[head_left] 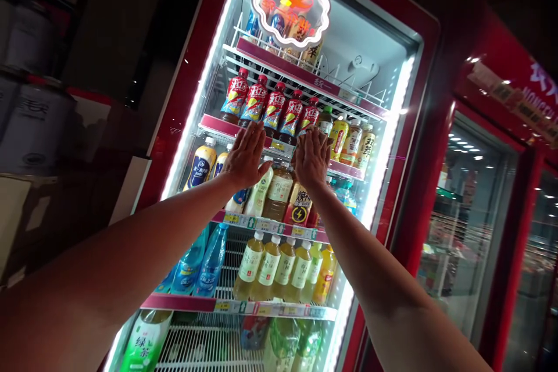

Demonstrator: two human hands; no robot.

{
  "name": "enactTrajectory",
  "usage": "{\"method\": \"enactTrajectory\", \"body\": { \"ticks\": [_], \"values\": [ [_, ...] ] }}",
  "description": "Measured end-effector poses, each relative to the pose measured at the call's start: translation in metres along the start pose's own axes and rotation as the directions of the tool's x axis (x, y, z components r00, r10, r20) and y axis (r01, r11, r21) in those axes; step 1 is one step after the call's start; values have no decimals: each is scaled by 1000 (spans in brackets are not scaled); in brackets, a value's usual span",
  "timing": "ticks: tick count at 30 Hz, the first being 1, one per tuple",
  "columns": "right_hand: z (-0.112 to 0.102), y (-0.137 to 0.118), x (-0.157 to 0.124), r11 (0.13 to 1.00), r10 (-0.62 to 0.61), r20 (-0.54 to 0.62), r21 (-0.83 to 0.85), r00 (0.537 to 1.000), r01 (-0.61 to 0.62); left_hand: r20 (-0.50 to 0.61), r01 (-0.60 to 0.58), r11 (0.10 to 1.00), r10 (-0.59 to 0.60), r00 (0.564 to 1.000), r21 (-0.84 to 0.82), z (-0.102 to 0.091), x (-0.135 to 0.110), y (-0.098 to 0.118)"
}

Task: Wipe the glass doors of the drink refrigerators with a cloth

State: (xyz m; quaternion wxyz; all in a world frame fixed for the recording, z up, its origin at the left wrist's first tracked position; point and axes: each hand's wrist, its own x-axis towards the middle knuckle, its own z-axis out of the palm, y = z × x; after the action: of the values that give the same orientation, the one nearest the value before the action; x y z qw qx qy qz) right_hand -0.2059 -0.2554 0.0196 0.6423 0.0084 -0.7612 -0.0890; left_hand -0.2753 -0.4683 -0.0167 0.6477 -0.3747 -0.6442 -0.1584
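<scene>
Both my arms reach up toward a lit red drinks fridge point(418, 128). My left hand point(244, 156) is held flat with fingers stretched out, in front of the glass near the shelf of red-labelled bottles point(265, 107). My right hand point(311, 155) is flat beside it, fingers together and extended, just under the same shelf. Neither hand holds anything. Below the hands stand brown tea bottles point(279, 193) and a can-like drink with a lightning mark point(299, 204). I cannot tell whether the palms touch the glass.
Lower shelves hold yellow-green tea bottles point(283, 267), blue bottles point(204, 261) and large green bottles point(143, 340). A glowing round logo point(291, 3) sits at the fridge top. A second red fridge point(501, 197) stands to the right. Stacked white containers point(30, 122) are in the dark at left.
</scene>
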Motion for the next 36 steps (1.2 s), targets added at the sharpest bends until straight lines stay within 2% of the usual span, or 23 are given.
{"method": "enactTrajectory", "body": {
  "ticks": [3, 5, 7, 10, 13, 16, 18, 20, 23, 25, 27, 30, 33, 36],
  "values": [
    [4, -21, -3, 993, -105, -20, 54, 994, 106, -87, 91, 996, -89, 992, 17, 2, -3, 0],
    [3, -26, -6, 976, -212, -6, 57, 977, 212, -91, 130, 991, -126, 988, 30, 1, -5, -1],
    [1, -24, -7, 966, -257, 11, 45, 966, 257, -56, 132, 990, -129, 990, 42, -4, -6, -5],
    [3, -25, 2, 986, -164, -29, 34, 986, 165, 26, 78, 995, -80, 996, 65, -19, -6, -18],
    [9, -41, 9, 996, -75, -88, 43, 993, 79, 79, 4, 997, -9, 997, 74, -37, -3, -35],
    [9, -58, 8, 974, -217, -50, 53, 975, 219, 112, -69, 995, 61, 992, 68, -50, -2, -48],
    [4, -62, 5, 940, -335, -9, 64, 942, 335, 129, -92, 994, 83, 988, 67, -55, -5, -55],
    [0, -61, 6, 918, -392, 9, 72, 920, 390, 134, -98, 993, 88, 987, 68, -58, -8, -60],
    [2, -64, 14, 940, -332, -22, 79, 943, 333, 147, -121, 990, 110, 983, 67, -63, -13, -68],
    [9, -74, 20, 968, -229, -72, 89, 971, 235, 170, -148, 987, 135, 976, 67, -67, -14, -72],
    [16, -89, 23, 976, -179, -104, 105, 978, 190, 189, -169, 983, 154, 970, 70, -71, -13, -76],
    [19, -104, 20, 955, -266, -79, 118, 961, 274, 218, -192, 978, 171, 961, 78, -80, -10, -82],
    [13, -105, 18, 925, -361, -30, 113, 932, 362, 273, -213, 973, 182, 945, 87, -92, -7, -89],
    [11, -106, 23, 928, -354, -33, 116, 935, 355, 323, -247, 964, 204, 924, 99, -104, -6, -99]
  ]
}}
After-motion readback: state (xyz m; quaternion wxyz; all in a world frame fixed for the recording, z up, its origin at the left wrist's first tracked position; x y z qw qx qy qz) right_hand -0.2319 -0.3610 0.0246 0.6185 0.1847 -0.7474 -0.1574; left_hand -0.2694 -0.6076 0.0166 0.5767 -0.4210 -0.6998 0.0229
